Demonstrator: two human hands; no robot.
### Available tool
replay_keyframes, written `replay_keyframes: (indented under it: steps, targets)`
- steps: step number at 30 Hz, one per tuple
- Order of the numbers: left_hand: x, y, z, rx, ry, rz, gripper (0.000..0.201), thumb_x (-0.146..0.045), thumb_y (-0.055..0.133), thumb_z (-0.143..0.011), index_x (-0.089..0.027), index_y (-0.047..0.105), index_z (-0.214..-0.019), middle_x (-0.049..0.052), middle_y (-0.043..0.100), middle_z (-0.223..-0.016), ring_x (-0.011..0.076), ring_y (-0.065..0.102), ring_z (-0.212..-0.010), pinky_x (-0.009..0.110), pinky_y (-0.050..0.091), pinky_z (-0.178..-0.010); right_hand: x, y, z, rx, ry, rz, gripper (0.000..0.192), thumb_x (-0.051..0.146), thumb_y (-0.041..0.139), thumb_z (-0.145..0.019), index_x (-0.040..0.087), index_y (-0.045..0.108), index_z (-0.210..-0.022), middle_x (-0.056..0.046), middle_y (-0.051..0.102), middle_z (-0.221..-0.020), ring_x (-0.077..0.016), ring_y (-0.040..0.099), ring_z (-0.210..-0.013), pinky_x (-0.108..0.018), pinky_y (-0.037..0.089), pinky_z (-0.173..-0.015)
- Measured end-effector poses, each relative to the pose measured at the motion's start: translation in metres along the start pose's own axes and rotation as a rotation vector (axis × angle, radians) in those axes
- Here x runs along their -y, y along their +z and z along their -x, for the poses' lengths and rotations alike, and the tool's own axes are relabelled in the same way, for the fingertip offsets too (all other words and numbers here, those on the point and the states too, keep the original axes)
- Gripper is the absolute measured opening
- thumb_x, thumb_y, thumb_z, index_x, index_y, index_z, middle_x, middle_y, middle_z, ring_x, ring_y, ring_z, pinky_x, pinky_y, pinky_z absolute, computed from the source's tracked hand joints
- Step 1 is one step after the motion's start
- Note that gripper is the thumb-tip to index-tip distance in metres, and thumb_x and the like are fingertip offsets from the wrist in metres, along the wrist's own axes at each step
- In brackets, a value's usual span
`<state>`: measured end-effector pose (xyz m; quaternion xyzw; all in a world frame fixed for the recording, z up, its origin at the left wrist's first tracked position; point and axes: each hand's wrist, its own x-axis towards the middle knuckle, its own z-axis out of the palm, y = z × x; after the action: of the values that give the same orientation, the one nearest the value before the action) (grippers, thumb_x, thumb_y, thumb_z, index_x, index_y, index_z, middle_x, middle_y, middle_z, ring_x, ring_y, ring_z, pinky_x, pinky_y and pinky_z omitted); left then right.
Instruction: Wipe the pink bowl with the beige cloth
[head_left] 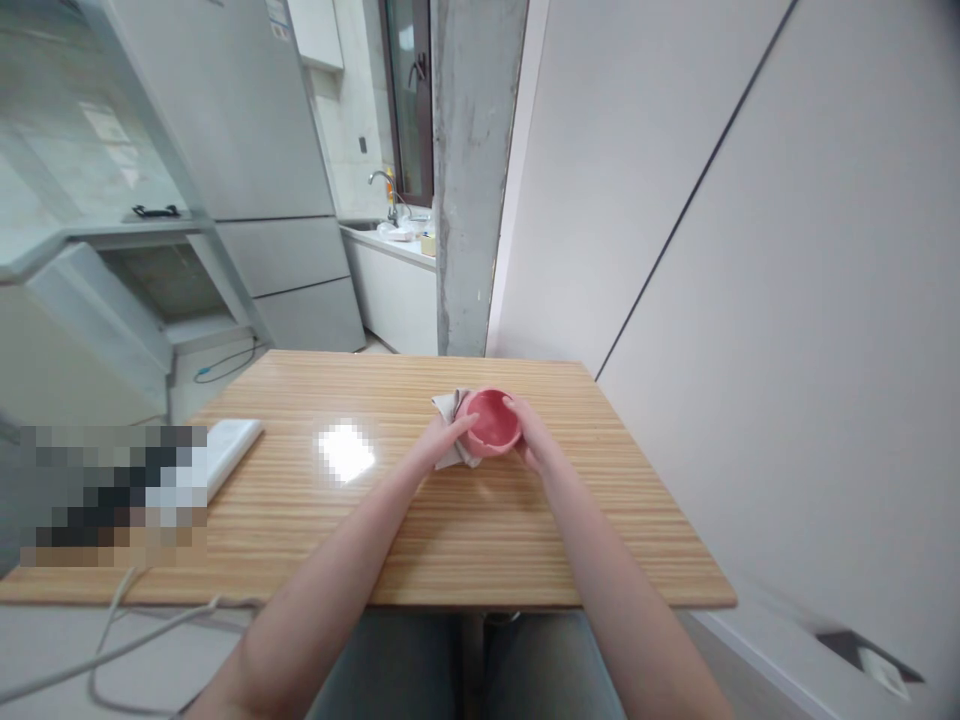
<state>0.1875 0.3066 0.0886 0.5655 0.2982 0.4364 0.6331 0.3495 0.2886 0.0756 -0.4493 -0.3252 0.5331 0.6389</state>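
Near the far edge of the light striped wooden table (480,520), a small round pink bowl (493,420) is tipped so its smooth inside shows. It is one plain pink all over. The right hand (534,440) curls around the bowl's right side and holds it. The left hand (444,441) presses a crumpled beige cloth (453,412) against the bowl's left rim. A flat white pad (229,450) lies near the table's left edge.

Pink bowl (493,420) tilted, beige cloth (452,432) beside
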Motion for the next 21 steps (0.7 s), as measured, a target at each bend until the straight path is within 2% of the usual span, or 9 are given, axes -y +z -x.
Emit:
replay_keyframes:
  steps: [2, 5, 7, 9, 11, 14, 18, 21]
  targets:
    - [-0.001, 0.003, 0.002, 0.028, -0.006, -0.051, 0.053, -0.039, 0.069, -0.074, -0.019, 0.057, -0.121, 0.009, 0.057, -0.130, 0.0293, 0.046, -0.127, 0.043, 0.030, -0.111, 0.001, -0.003, 0.000, 0.020, 0.042, 0.017, 0.033, 0.035, 0.069, -0.064, 0.021, 0.063, -0.094, -0.003, 0.070, -0.095, -0.0198, 0.063, -0.093, -0.032, 0.051, -0.082]
    - [0.003, 0.013, 0.005, 0.045, 0.024, 0.009, 0.061, -0.043, 0.068, -0.075, -0.021, 0.050, -0.130, 0.010, 0.050, -0.138, 0.0284, 0.043, -0.130, 0.043, 0.031, -0.111, -0.006, -0.003, -0.001, -0.193, -0.071, 0.010, 0.027, 0.033, 0.064, -0.066, 0.021, 0.062, -0.091, -0.003, 0.070, -0.097, -0.0190, 0.062, -0.097, -0.033, 0.049, -0.087]
    - [0.008, 0.020, 0.006, 0.053, 0.034, 0.054, 0.072, -0.041, 0.071, -0.072, -0.023, 0.042, -0.136, 0.010, 0.046, -0.142, 0.0279, 0.041, -0.131, 0.043, 0.031, -0.111, -0.014, 0.000, -0.003, -0.332, -0.179, -0.041, 0.030, 0.035, 0.059, -0.070, 0.022, 0.059, -0.097, -0.003, 0.068, -0.105, -0.0177, 0.061, -0.101, -0.033, 0.048, -0.090]
    - [0.013, 0.024, 0.007, 0.046, 0.015, 0.069, 0.080, -0.036, 0.075, -0.069, -0.023, 0.039, -0.138, 0.012, 0.046, -0.141, 0.0281, 0.043, -0.130, 0.043, 0.032, -0.111, -0.021, 0.005, -0.003, -0.374, -0.230, -0.096, 0.034, 0.039, 0.055, -0.073, 0.024, 0.055, -0.103, -0.003, 0.064, -0.114, -0.0167, 0.059, -0.105, -0.033, 0.047, -0.092]
    - [0.015, 0.026, 0.007, -0.006, 0.015, 0.079, 0.079, -0.033, 0.075, -0.069, -0.021, 0.038, -0.138, 0.012, 0.047, -0.141, 0.0276, 0.044, -0.129, 0.042, 0.033, -0.110, -0.026, 0.008, -0.003, -0.322, -0.221, -0.107, 0.036, 0.041, 0.054, -0.075, 0.025, 0.052, -0.107, -0.003, 0.063, -0.117, -0.0164, 0.059, -0.108, -0.032, 0.047, -0.092]
    - [0.010, 0.023, 0.007, -0.086, 0.038, 0.107, 0.073, -0.031, 0.072, -0.071, -0.021, 0.040, -0.136, 0.011, 0.047, -0.141, 0.0268, 0.044, -0.129, 0.041, 0.035, -0.109, -0.023, 0.009, -0.004, -0.219, -0.138, -0.044, 0.041, 0.039, 0.061, -0.070, 0.026, 0.049, -0.107, -0.003, 0.065, -0.109, -0.0177, 0.061, -0.103, -0.033, 0.049, -0.089]
    - [-0.002, 0.012, 0.006, -0.057, -0.014, 0.068, 0.065, -0.030, 0.072, -0.070, -0.019, 0.049, -0.130, 0.010, 0.052, -0.136, 0.0295, 0.045, -0.128, 0.043, 0.035, -0.108, -0.004, 0.003, -0.001, -0.167, -0.093, 0.030, 0.050, 0.034, 0.070, -0.063, 0.025, 0.050, -0.108, -0.001, 0.067, -0.096, -0.0189, 0.062, -0.096, -0.033, 0.049, -0.086]
    - [-0.009, 0.005, 0.007, -0.033, -0.056, -0.030, 0.058, -0.033, 0.070, -0.071, -0.018, 0.055, -0.126, 0.010, 0.057, -0.131, 0.0307, 0.047, -0.126, 0.044, 0.032, -0.109, 0.013, -0.004, 0.005, 0.028, -0.026, -0.012, 0.047, 0.036, 0.069, -0.064, 0.024, 0.056, -0.108, -0.001, 0.068, -0.102, -0.0193, 0.061, -0.100, -0.034, 0.048, -0.088]
